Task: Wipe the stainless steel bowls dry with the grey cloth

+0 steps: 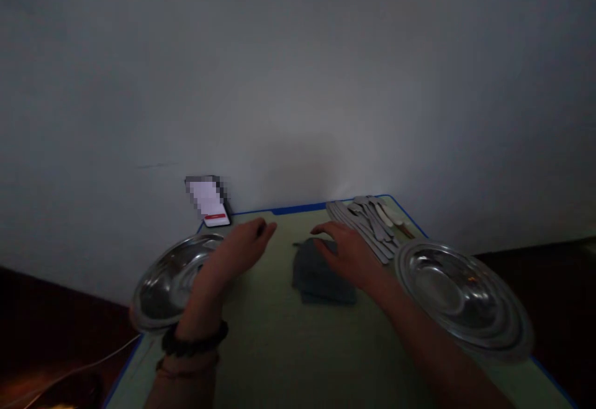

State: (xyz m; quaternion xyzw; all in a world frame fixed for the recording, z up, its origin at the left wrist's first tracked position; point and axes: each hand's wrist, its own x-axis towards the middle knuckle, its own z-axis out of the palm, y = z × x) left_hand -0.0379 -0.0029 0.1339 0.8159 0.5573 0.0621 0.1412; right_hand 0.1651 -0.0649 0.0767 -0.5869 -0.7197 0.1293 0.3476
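Table (279, 353): lower centre of frame. Right hand (349, 255): extended from lower right, palm down, fingers arched, thumb parted from fingers. Left hand (242, 247): extended from lower left, thumb pointing right; grip not discernible. Dark cloth (319, 278): below frame centre, beneath right hand; contact unclear.

Left bowl (162, 288) partly hidden behind left forearm (202, 303), phone screen (203, 199) pixelated

On my desk (298, 353), a round metal bowl (156, 294) sits lower left, a folded cloth (319, 278) centre, metal cutlery (374, 220) behind round metal dishes (440, 291) right.
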